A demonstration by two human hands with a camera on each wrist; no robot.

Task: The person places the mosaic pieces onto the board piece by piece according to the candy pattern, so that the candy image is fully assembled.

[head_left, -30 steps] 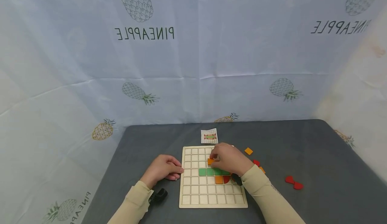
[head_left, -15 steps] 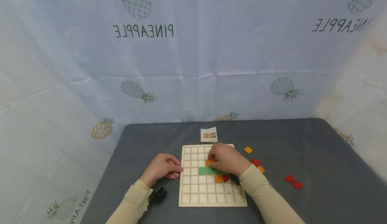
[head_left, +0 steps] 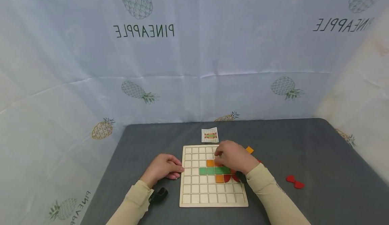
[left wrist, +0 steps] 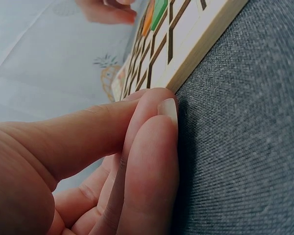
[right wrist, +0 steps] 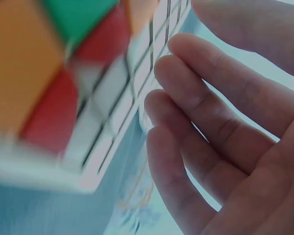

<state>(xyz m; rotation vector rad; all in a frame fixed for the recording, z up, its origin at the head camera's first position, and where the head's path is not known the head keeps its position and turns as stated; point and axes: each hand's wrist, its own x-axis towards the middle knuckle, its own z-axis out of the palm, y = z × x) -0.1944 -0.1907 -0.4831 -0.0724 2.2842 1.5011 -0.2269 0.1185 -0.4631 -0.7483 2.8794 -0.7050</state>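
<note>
laying tiles [head_left: 211, 171], seemingly: relaxed, empty right hand [head_left: 233, 156] over the board [head_left: 195, 199]
loosely curled left hand [head_left: 163, 167] touches its edge; next likely needs pinching red pieces [head_left: 299, 185] beyond the right hand.

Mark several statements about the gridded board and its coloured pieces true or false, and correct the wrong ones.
1. The right grip is over the board. True.
2. The board's nearest row is full of pieces. False: its cells are bare.
3. Green tiles form a row on the board. True.
4. Two red pieces lie side by side on the table, right of the board. True.
5. Every red piece is off the board. False: some sit in its cells.
</note>
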